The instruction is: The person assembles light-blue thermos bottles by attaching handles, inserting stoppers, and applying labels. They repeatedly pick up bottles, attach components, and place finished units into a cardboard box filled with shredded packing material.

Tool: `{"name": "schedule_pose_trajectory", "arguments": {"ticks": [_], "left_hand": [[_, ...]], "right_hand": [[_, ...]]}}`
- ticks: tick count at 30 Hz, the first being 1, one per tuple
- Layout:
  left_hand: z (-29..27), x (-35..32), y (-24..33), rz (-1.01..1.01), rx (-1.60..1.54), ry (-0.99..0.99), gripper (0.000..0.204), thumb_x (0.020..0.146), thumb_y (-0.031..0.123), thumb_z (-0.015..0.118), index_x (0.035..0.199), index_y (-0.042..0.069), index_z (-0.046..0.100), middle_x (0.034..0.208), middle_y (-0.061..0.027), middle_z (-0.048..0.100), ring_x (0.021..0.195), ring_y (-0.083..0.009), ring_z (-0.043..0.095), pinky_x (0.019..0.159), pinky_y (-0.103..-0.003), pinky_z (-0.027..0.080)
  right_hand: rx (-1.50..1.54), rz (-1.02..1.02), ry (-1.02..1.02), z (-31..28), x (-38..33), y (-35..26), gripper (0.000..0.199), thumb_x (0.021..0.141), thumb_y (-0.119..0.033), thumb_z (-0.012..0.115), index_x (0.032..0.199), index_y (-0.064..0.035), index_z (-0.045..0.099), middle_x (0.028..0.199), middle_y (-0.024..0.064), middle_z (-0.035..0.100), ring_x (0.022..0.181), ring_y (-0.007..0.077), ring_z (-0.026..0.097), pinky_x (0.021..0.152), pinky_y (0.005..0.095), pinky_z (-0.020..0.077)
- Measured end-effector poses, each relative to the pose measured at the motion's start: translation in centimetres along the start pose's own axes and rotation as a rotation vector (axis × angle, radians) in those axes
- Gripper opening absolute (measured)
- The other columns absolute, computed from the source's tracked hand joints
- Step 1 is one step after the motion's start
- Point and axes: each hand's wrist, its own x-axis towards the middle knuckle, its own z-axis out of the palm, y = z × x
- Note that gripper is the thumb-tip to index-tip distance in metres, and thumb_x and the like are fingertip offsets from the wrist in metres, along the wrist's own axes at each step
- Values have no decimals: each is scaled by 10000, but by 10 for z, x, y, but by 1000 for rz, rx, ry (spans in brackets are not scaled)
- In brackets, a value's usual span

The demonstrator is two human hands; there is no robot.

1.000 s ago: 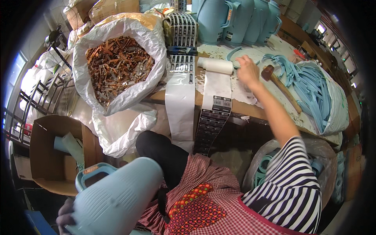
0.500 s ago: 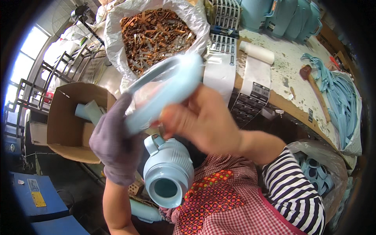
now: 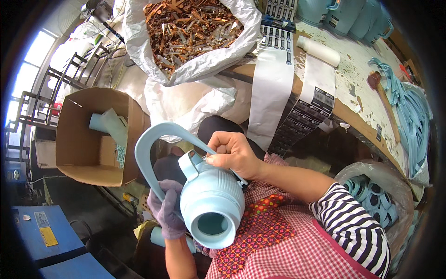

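A light blue thermos jug point(image 3: 211, 193) lies tilted on my lap with its round open mouth facing me. A curved light blue carrying handle point(image 3: 147, 156) arches round the jug's far side, beyond the small fixed grip on its body. My left hand point(image 3: 168, 209), in a purple-grey knit glove, is closed on the handle's left end, against the side of the jug. My bare right hand point(image 3: 237, 156) pinches the handle's right arm with thumb and forefinger, above the jug's right side. The handle's left end is partly hidden by the glove.
A white sack point(image 3: 195, 69) of small metal strips stands ahead. To the left is an open cardboard box point(image 3: 90, 172). The worn bench point(image 3: 344, 100) carries label rolls, a hammer point(image 3: 383, 104), blue straps point(image 3: 409, 125) and several jugs. A plastic bag point(image 3: 402, 186) of blue parts sits at right.
Both hands have come down with the handle, which was held up and blurred above the jug. It now sits round the jug's body. My view has shifted slightly.
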Motion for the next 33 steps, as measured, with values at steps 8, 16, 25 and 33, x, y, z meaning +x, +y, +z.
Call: {"name": "schedule_pose_trajectory", "arguments": {"ticks": [8,16,25,33], "left_hand": [[28,3,10,-299,-104,70,207,948,216,609,872,24,621,685,33,511,555,-29,389,511,-210,275],[-4,-32,-14,-224,-149,-193,244,745,133,722,933,12,625,847,0,570,767,-93,511,700,-251,423],[30,-66,-22,-72,-277,57,284,982,287,471,1065,25,545,1142,-144,585,1003,-207,560,957,-401,455],[2,42,21,1872,631,55,247,973,393,533,923,153,568,897,-4,531,925,-213,512,719,-388,466]], "right_hand": [[17,243,268,-4,-11,3,210,925,-215,657,913,-16,595,588,5,497,504,88,456,503,230,377],[137,88,94,-4,-46,17,175,870,-121,667,973,-3,587,808,72,630,674,90,540,653,234,455],[-106,66,48,17,-69,19,389,906,-378,616,1049,-16,614,907,36,596,838,114,535,794,265,437],[-14,-207,-18,-30,53,56,564,1040,-543,475,1168,-20,645,1064,73,683,1020,153,608,911,287,476]]}}
